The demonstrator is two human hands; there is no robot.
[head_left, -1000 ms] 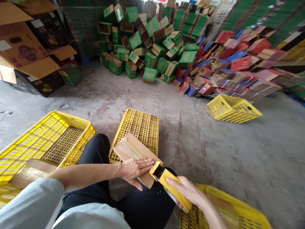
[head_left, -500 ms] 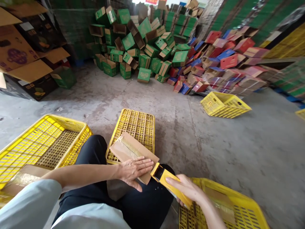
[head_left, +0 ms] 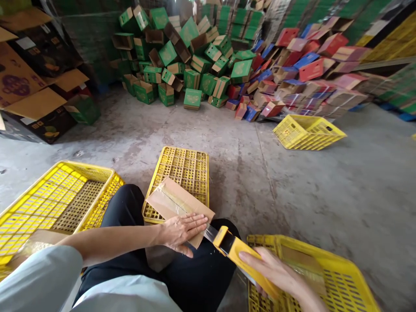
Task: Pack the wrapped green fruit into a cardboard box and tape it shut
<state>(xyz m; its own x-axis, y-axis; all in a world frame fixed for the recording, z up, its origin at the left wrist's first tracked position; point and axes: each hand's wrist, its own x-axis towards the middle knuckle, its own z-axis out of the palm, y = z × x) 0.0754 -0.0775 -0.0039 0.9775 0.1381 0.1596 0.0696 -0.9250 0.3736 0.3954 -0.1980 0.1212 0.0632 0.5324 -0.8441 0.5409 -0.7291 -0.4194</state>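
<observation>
A flat-topped cardboard box [head_left: 172, 197], with a strip of clear tape along its top, rests on an upturned yellow crate [head_left: 191, 169] and reaches toward my right thigh. My left hand [head_left: 183, 232] lies flat on the near right end of the box, fingers stretched out. Wrapped around a yellow tape dispenser [head_left: 242, 255] is my right hand [head_left: 268, 268], to the right of the box. A short length of clear tape [head_left: 210, 233] spans from the dispenser's head to the box end by my left fingertips.
Yellow crates stand at my left [head_left: 107, 186] and right [head_left: 349, 271], each with cardboard inside. Another yellow crate [head_left: 308, 132] sits farther right on the concrete floor. Piles of green boxes [head_left: 167, 54] and red and blue boxes [head_left: 312, 69] lie ahead, with large open cartons [head_left: 39, 108] at left.
My right hand has drawn the tape dispenser away from the box, down and to the right, and tape now stretches between them. My left hand stays on the box.
</observation>
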